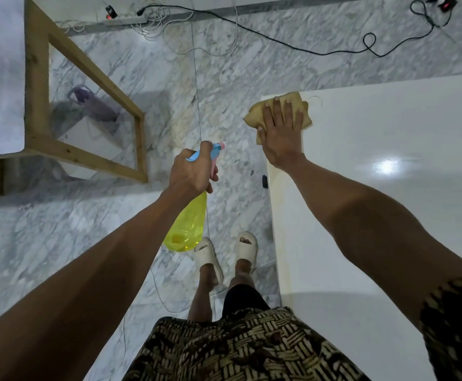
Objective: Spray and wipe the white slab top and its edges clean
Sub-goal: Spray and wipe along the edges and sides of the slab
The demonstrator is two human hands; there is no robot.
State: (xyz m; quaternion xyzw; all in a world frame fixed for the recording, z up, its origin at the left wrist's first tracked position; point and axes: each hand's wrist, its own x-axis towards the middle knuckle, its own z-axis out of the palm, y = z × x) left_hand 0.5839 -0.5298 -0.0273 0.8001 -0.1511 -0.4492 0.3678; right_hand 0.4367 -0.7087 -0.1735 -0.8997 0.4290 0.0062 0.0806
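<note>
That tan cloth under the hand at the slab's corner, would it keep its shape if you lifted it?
Probably not. The cloth lies bunched and folded under the right hand, with a corner drooping past the white slab edge, so it looks floppy. It seems thin, likely light. A loose thread at its far side suggests it frays.

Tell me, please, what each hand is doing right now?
Left hand: closed around yellow plastic spray bottle.
Right hand: open, flat on tan cloth.

You stand on a grey-veined white marble floor (92, 237). Far left sits a bare wooden table frame (87, 64). A black cable (279, 39) snakes along the far side, beside tangled white wires (155, 28) at a power strip (125, 21).
</note>
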